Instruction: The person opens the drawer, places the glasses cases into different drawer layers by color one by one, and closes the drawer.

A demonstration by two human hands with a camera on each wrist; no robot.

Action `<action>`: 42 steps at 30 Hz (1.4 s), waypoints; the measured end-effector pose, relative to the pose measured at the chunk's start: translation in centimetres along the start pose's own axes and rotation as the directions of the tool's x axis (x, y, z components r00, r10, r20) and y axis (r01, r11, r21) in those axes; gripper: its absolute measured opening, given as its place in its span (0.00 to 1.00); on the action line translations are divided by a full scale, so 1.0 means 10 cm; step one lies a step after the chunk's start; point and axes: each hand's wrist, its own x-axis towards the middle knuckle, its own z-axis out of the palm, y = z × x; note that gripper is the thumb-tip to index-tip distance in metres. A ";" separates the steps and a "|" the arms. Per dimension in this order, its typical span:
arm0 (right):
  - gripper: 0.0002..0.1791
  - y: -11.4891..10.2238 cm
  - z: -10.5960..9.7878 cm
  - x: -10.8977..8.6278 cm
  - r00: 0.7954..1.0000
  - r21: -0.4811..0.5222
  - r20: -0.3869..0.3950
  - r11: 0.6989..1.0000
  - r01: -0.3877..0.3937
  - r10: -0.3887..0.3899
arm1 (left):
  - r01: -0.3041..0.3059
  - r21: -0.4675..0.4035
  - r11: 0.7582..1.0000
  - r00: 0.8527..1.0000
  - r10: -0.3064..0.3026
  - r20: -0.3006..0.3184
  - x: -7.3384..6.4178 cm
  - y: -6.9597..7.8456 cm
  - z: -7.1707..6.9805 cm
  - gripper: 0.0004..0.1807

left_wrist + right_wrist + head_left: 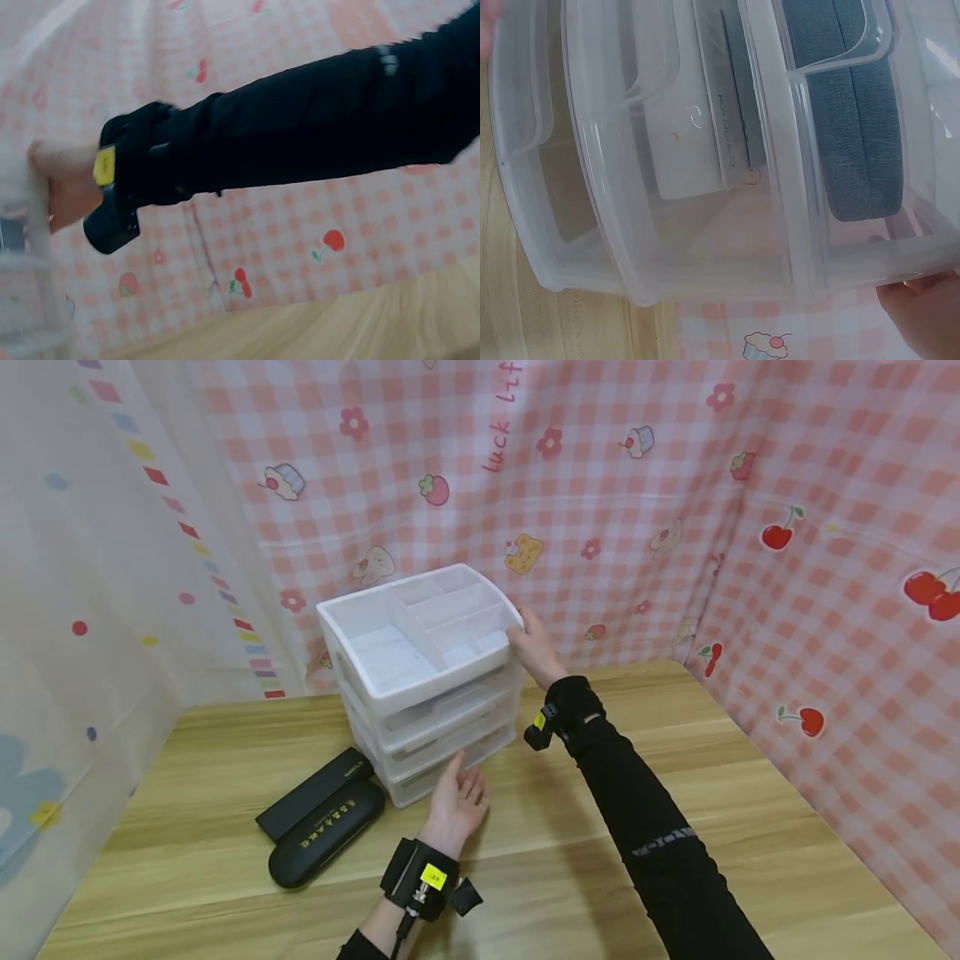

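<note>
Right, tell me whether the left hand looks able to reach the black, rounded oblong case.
Probably yes: the left hand looks empty, and pale wood-grain tabletop lies open between it and the case, in front of the white plastic drawer unit.

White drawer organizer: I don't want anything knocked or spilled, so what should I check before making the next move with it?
1. Right hand holding the white drawer organizer: ok, at its upper right edge.
2. Left hand gripping it too: not ok, fingers loosely open near the lowest drawer; contact unclear.
3. Drawers unloaded: not ok, a blue-grey case and a white box show inside.
4. Free room on its left: not ok, a flat black case and a rounded black case lie close beside it.
5. Base fully flat on the table: cannot tell.
</note>
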 end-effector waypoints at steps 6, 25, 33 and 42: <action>0.23 -0.03 0.05 -0.02 0.999 0.007 -0.024 1.000 0.024 -0.023 | 0.004 -0.084 0.996 0.999 0.000 0.046 0.11 0.02 -0.05 0.49; 0.21 -0.02 0.07 0.03 0.999 0.035 -0.033 0.998 0.044 -0.043 | -0.030 -0.104 0.994 0.997 0.037 0.062 0.18 -0.07 -0.10 0.51; 0.22 -0.15 0.04 -0.06 1.000 0.064 -0.005 0.998 0.010 -0.010 | -0.050 -0.059 0.997 0.998 0.052 0.024 0.14 -0.17 -0.11 0.51; 0.23 -0.09 0.03 -0.05 1.000 0.047 -0.022 0.999 -0.009 0.010 | -0.023 -0.104 0.994 0.999 0.021 -0.026 0.02 -0.25 -0.03 0.35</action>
